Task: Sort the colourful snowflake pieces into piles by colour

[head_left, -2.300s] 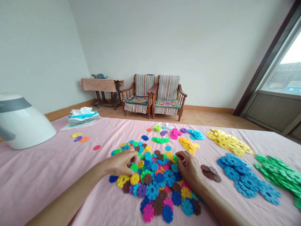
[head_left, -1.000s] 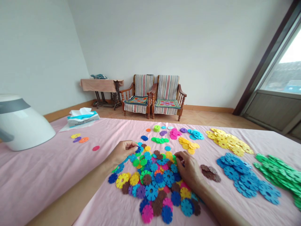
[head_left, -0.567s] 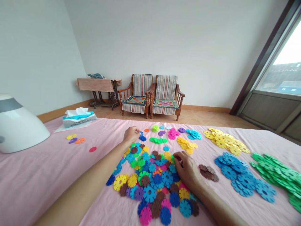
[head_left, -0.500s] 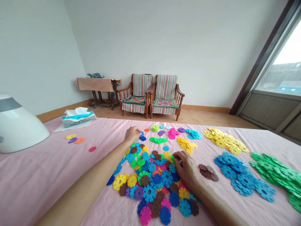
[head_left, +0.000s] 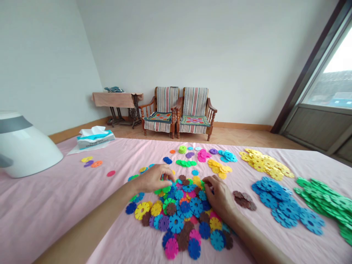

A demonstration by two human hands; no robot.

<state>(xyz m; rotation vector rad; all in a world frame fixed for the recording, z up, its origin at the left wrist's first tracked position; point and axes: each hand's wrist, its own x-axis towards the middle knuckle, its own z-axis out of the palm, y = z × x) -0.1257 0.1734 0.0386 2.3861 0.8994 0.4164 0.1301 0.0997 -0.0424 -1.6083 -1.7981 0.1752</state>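
A mixed heap of flower-shaped plastic discs [head_left: 176,223] in many colours lies on the pink cloth before me. Over its far left part hovers my left hand [head_left: 155,178], fingers bent downward and thumb apart, with no disc visible in it. My right hand [head_left: 220,194] rests against the heap's right side. Its fingers are curled, with a gap beside the thumb; the fingertips are partly hidden among the discs. Beyond the heap sit a small dark blue pile [head_left: 167,160], a green row [head_left: 186,163] and a single light blue disc [head_left: 195,172].
Sorted piles spread rightward: yellow [head_left: 265,164], blue [head_left: 286,203], green [head_left: 326,203] and brown [head_left: 244,200]. Pink discs [head_left: 204,156] lie farther back. At left stand a white appliance [head_left: 33,150] and a tissue box [head_left: 95,139]. Two wooden armchairs [head_left: 195,106] stand beyond the table [head_left: 77,205].
My left hand has come back from the dark blue pile to the heap, leaving that pile uncovered. My right hand has stayed at the heap's right side. The view has shifted slightly.
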